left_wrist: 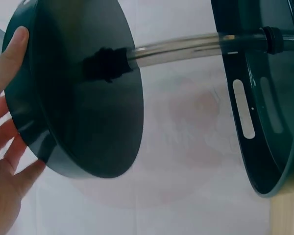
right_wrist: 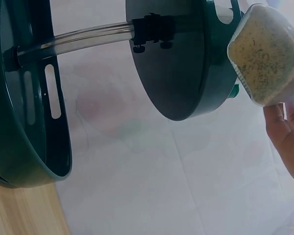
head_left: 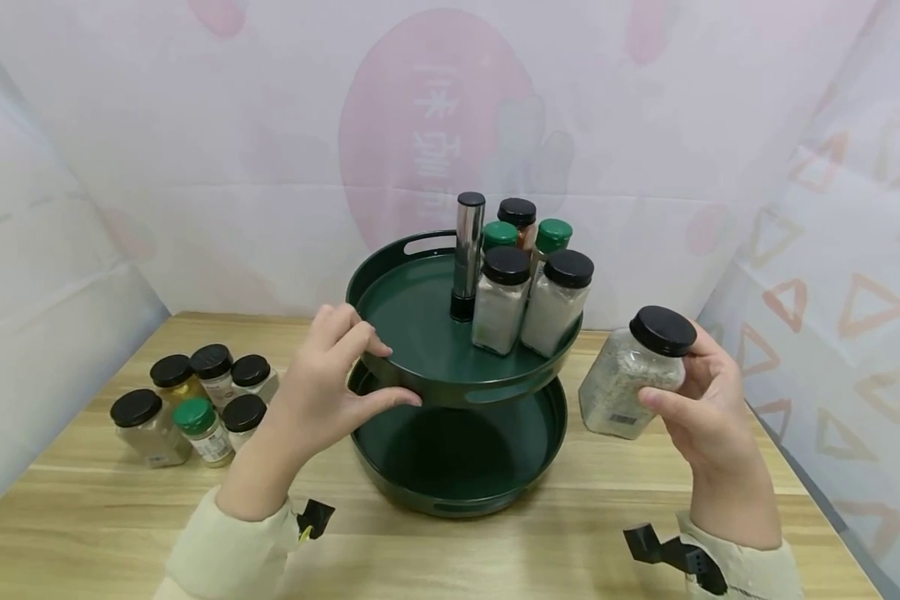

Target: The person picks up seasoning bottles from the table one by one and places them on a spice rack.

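My left hand (head_left: pixel 330 367) grips the near-left wall of the upper tray (head_left: pixel 412 333) of a dark green two-tier rack, thumb on the outer wall, fingers at the rim. The left wrist view shows that hand (left_wrist: pixel 5 142) beside the upper tray's underside (left_wrist: pixel 93 112). Off the rack's right side, my right hand (head_left: pixel 708 400) holds a tilted, black-lidded clear spice jar (head_left: pixel 622 383) with pale, speckled contents. In the right wrist view the jar's base (right_wrist: pixel 267 54) faces the camera. Two black-lidded jars (head_left: pixel 498 308) stand at the front of the upper tray's right side, with several others behind.
A metal post (head_left: pixel 468 250) rises through the upper tray. Below sits the lower tray (head_left: pixel 457 504) on the wooden table (head_left: pixel 390 558). Several spice jars, one green-lidded (head_left: pixel 195 417), cluster at the table's left. A printed white cloth (head_left: pixel 270 167) hangs behind.
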Available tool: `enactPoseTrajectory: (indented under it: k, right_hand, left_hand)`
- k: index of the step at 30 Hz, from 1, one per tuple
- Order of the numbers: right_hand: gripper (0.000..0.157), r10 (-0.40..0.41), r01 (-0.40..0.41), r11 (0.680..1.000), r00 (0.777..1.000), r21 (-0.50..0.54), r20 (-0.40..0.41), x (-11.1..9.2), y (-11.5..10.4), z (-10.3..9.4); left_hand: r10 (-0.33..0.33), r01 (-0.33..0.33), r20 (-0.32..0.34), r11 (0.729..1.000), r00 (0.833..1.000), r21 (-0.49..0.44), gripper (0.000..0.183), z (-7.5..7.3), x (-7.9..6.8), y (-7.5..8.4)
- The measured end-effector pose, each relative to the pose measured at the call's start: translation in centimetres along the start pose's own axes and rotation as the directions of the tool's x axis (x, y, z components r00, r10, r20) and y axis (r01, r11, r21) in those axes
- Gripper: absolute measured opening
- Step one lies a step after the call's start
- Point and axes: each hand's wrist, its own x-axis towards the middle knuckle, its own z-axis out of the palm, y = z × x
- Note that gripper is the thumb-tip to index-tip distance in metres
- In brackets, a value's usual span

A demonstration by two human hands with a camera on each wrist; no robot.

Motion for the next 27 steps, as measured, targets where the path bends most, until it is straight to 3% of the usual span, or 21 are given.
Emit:
enactPoseTrajectory:
  k: [5, 9, 17, 27]
  right_hand:
    - [0.059, -0.018, 0.018, 1.0, 1.0, 0.01, -0.009, 0.1, 0.2, 0.1]
    - [0.059, -0.036, 0.037, 0.999, 0.999, 0.026, -0.022, 0.3, 0.2, 0.2]
    - [0.057, -0.033, 0.032, 0.999, 0.996, -0.009, -0.088, 0.8, 0.1, 0.9]
    - [0.056, -0.04, 0.037, 0.999, 0.99, -0.03, -0.139, 1.9, 0.0, 2.0]
  left_hand:
    - [0.0, 0.001, -0.022, 0.999, 1.0, 0.046, 0.055, 0.4, 0.1, 1.0]
    - [-0.006, 0.005, -0.046, 1.0, 0.999, -0.001, 0.05, 0.6, -0.1, 1.0]
    - [0.105, -0.115, -0.113, 0.99, 0.988, -0.081, 0.049, 1.1, -0.6, -0.2]
    - [0.084, -0.093, -0.113, 0.993, 0.99, -0.072, 0.049, 1.2, -1.0, -0.5]
